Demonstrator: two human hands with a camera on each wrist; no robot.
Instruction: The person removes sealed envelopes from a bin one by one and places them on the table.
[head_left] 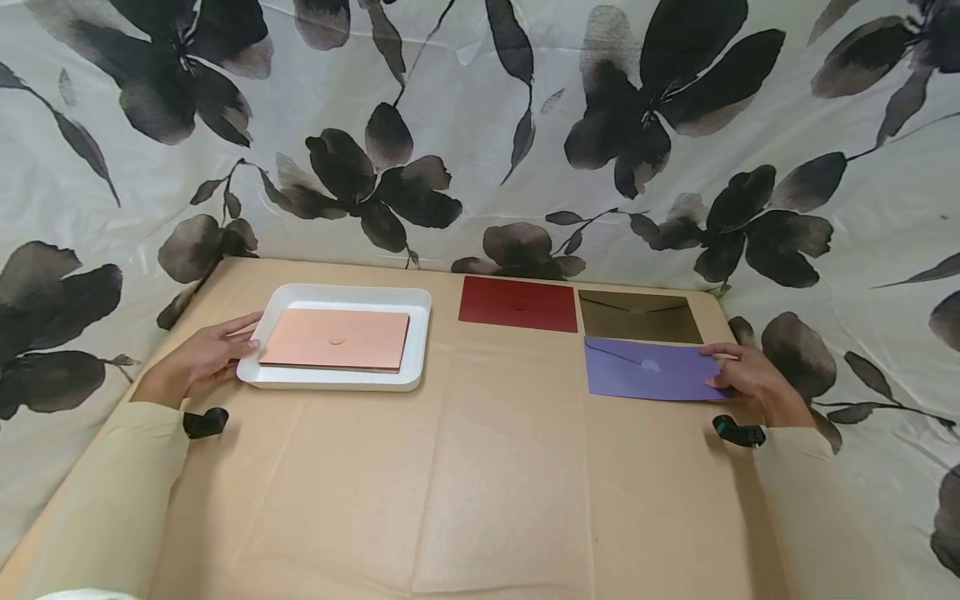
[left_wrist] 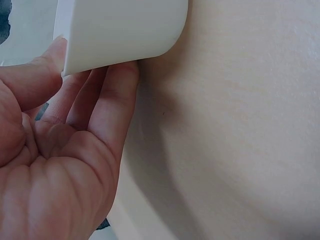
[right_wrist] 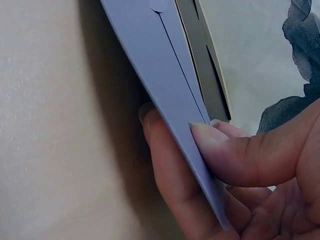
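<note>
White cloth printed with large grey-black flowers [head_left: 480,100] formed the backdrop behind and beside a worktop with a smooth, light-tan surface [head_left: 510,483]. On its left sat a shallow, white, rounded rectangular tray [head_left: 352,297] holding a flat salmon-pink envelope [head_left: 360,333] marked by a small round seal, a darker layer showing along its edge. The left hand [head_left: 206,358] gripped the tray's left side, thumb against the wall and fingers underneath. Across the worktop, the right hand [head_left: 757,383] pinched the right end of a purple paper envelope [head_left: 630,377] with a pale round seal, fingers beneath and thumb on top. Just behind it lay a gold-brown envelope [head_left: 637,323]; beside that, a dark-red rectangular envelope [head_left: 510,302] bore a faint round seal.
</note>
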